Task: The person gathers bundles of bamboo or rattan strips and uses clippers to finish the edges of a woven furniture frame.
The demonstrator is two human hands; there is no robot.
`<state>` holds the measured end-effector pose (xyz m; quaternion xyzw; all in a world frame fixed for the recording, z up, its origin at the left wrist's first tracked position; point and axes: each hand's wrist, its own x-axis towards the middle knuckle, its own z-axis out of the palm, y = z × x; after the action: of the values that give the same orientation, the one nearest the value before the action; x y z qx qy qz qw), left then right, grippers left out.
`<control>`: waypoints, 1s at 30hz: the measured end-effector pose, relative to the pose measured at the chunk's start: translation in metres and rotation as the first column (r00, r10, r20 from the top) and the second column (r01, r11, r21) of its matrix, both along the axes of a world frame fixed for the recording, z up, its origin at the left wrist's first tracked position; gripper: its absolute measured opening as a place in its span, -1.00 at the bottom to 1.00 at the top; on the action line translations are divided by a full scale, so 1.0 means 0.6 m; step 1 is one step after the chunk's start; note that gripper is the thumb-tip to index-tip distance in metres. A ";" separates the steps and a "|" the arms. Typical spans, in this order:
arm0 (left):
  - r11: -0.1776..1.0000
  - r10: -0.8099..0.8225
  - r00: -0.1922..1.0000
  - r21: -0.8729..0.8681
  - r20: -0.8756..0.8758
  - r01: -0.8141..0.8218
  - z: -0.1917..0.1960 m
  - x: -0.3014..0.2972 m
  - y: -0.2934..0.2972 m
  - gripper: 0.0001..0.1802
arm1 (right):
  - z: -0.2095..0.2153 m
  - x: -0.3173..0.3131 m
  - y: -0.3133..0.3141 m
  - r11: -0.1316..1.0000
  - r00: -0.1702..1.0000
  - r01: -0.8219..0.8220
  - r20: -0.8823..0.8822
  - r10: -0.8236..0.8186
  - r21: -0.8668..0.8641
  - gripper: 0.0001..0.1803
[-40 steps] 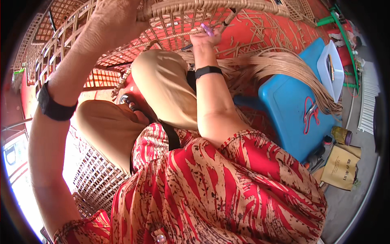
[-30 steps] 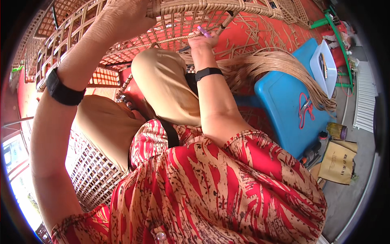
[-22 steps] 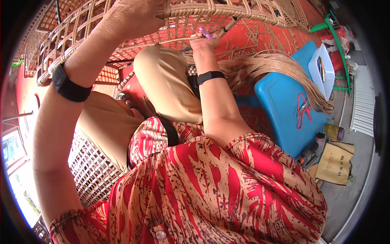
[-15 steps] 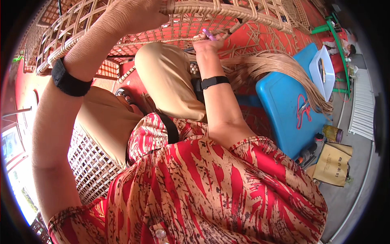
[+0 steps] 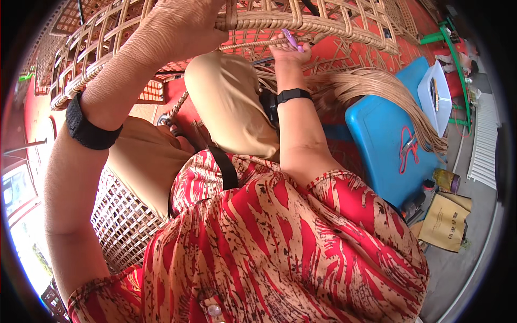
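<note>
A large woven wicker piece (image 5: 301,22) with a thick wrapped rim spans the top of the view, over my knees. My left hand (image 5: 186,27) reaches up to it and grips its rim; the thumb lies by the wrapped edge, and the other fingers are mostly hidden. Lower and to the right, my right hand (image 5: 291,53) is turned palm up with curled fingers beside a thin wrapped rail (image 5: 250,44). A small purple tool (image 5: 292,40) is held in it; its working end cannot be made out.
A blue stool (image 5: 371,134) at right bears a bundle of tan cane strands (image 5: 385,89), red-handled scissors (image 5: 407,149) and a white tray (image 5: 435,97). Beyond stand a jar (image 5: 446,180), a brown paper bag (image 5: 445,222) and a green metal frame (image 5: 459,70). Cane scraps litter the red floor.
My right hand has shifted slightly up and right with the purple tool, which now tilts more steeply. The left hand stays at the rim, and the whole view has shifted a little.
</note>
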<state>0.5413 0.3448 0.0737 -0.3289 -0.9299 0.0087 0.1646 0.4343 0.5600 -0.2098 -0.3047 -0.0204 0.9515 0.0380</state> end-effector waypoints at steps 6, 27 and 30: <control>0.998 -0.042 0.999 0.050 0.012 0.041 0.001 -0.004 -0.009 -0.25 | 0.000 -0.010 0.016 0.998 0.999 0.028 -0.029 -0.030 -0.059 -0.39; 0.997 0.005 0.999 0.076 0.035 -0.007 -0.029 0.033 0.002 -0.23 | 0.060 0.068 -0.003 0.960 0.997 0.022 -0.083 0.001 0.279 -0.63; 0.998 0.001 1.000 0.061 -0.001 -0.001 -0.034 0.037 0.003 -0.22 | 0.068 0.072 -0.004 0.922 0.992 0.027 -0.121 0.021 0.386 -0.69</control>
<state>0.5633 0.3469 0.0534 -0.3235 -0.9297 -0.0192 0.1751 0.4774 0.5574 -0.1688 -0.2321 -0.2049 0.9456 0.0999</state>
